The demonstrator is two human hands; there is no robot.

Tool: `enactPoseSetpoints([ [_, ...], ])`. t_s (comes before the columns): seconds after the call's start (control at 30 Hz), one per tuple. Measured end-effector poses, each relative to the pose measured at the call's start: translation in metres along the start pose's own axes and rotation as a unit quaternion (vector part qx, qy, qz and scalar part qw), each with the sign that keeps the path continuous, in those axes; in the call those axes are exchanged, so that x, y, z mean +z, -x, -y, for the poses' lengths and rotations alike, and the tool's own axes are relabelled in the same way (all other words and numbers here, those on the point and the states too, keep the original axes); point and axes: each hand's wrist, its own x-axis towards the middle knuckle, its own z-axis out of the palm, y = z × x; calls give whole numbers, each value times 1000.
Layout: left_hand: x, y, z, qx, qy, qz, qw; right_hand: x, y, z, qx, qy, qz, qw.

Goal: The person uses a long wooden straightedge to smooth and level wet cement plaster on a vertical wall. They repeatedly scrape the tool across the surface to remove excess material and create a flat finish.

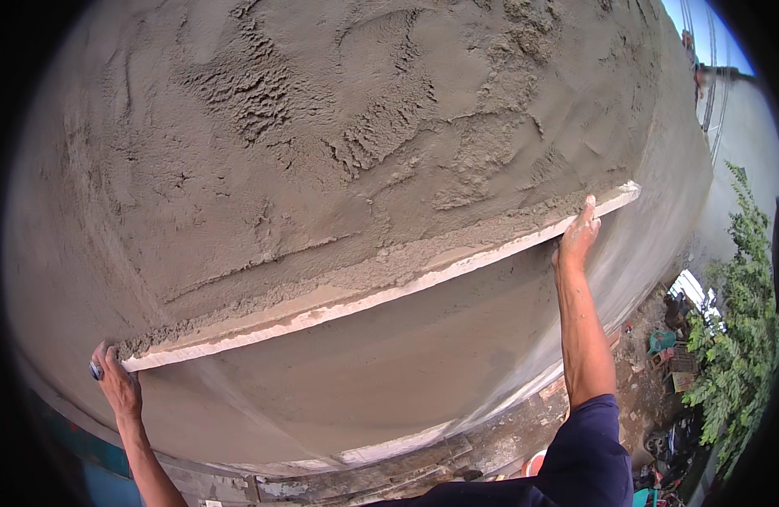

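Note:
A long pale straightedge (364, 304) lies against a wall coated in wet grey-brown plaster (322, 169), slanting up to the right. My left hand (119, 384) is closed around its left end, with a dark ring-like band on a finger. Near the other end, my right hand (578, 237) grips it from below, thumb up over the front edge. Loose mortar (389, 269) is heaped along the top of the straightedge. Above it the plaster is rough, with ridges and pitted patches; below, the surface (389, 363) looks much smoother.
Planks and debris (406, 456) lie at the foot of the wall. A reddish bucket (535, 463) is partly hidden by my sleeve. At right are a leafy tree (740, 329), crates (683, 362) and cluttered items on the ground. Cables (717, 93) hang beyond the wall's right edge.

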Motion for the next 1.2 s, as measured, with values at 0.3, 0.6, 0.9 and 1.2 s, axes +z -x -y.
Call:
enactPoseSetpoints([
  [0.3,-31,-90,-42,19,-5,-54,998,-4,-126,-9,223,-305,20,926],
  [0.6,-112,-231,-201,64,40,-109,991,-18,-335,-80,237,-467,95,847],
  [0.9,-65,-174,-130,77,57,-117,989,-10,-237,-71,330,-254,6,909],
  [1.2,20,-1,52,-57,37,39,997,-3,42,75,264,-137,-36,954],
])
